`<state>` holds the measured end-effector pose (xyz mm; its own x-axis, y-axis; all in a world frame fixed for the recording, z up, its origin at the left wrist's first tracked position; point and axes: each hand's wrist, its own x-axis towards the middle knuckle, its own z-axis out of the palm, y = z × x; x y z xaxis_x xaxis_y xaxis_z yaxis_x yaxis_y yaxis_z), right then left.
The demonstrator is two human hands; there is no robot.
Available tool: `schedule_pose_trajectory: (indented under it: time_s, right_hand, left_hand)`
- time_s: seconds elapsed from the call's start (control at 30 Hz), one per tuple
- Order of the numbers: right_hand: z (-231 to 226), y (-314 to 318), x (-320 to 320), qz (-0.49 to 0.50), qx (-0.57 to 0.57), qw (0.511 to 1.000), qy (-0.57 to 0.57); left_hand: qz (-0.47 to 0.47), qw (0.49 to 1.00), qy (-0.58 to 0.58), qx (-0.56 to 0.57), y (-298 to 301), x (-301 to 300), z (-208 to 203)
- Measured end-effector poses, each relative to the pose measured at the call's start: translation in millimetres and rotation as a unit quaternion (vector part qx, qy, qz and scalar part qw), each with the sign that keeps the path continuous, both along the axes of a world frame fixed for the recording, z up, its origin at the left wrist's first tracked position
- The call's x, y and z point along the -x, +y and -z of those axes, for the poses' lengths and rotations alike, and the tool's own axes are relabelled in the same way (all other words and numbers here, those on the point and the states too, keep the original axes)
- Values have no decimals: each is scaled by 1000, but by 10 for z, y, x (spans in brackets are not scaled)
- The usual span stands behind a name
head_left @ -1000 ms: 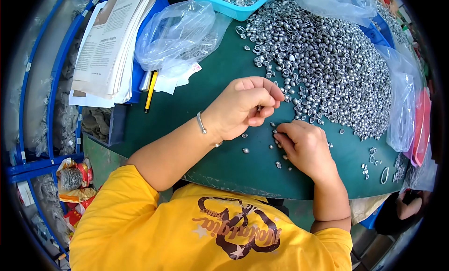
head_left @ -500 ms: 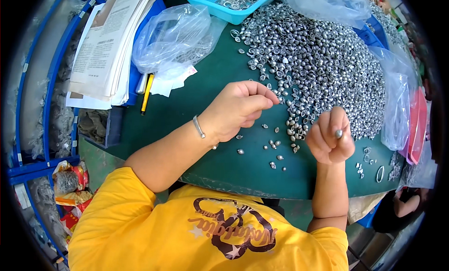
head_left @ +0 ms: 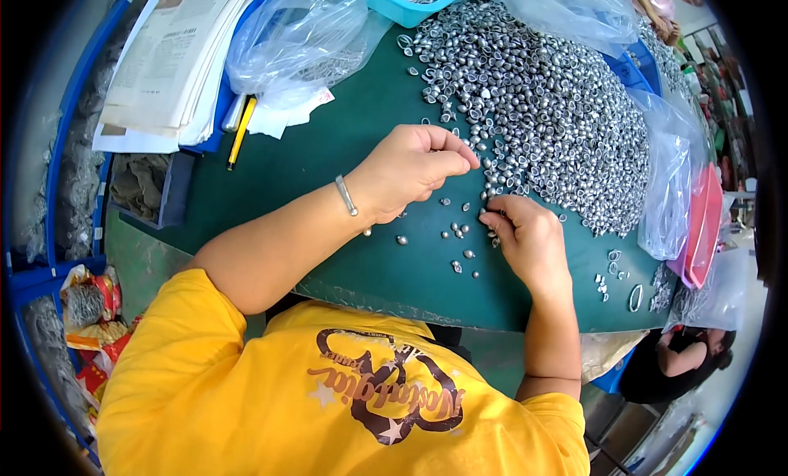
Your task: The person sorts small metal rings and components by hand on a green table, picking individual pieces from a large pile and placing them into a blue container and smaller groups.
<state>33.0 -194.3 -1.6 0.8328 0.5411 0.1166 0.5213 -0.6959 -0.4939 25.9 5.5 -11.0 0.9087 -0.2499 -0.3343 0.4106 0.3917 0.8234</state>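
Observation:
A broad heap of small silver rounded metal pieces (head_left: 542, 115), many like hollow ring-shaped settings, covers the green table (head_left: 320, 176). My left hand (head_left: 414, 166), with a silver bangle (head_left: 346, 197) at its wrist, is closed in a pinch by the heap's left edge. Whatever is between those fingertips is too small to make out. At the heap's near edge my right hand (head_left: 529, 236) is closed too, thumb and forefinger together among loose pieces; what they grip is hidden. Several stray silver pieces (head_left: 457, 231) lie on the table between my hands.
A blue basket (head_left: 410, 8) stands at the back. Clear plastic bags (head_left: 300, 41) and a newspaper stack (head_left: 176, 57) lie left, with a yellow pen (head_left: 240, 135). Right are another plastic bag (head_left: 665, 164), a red tray (head_left: 702, 230) and larger loops (head_left: 636, 297). Another person (head_left: 673, 365) is at lower right.
My right hand has turned over and moved left, from the heap's right front to the loose pieces near my left hand. The silver piece seen at its fingertip is out of sight. The view has shifted slightly.

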Motion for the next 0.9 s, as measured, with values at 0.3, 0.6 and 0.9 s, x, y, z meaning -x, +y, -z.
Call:
schedule_pose_trajectory:
  time_s: [0.3, 0.6, 0.9]
  right_hand:
    - [65, 19, 126, 19, -107, 987, 116]
    - [172, -145, 158, 78, -629, 423, 647]
    - [227, -139, 182, 44, -678, 367, 636]
  left_hand:
    - [-14, 999, -29, -21, -24, 20, 12]
    - [-22, 998, -39, -41, -19, 24, 6]
    - [-24, 998, -38, -37, -50, 24, 49]
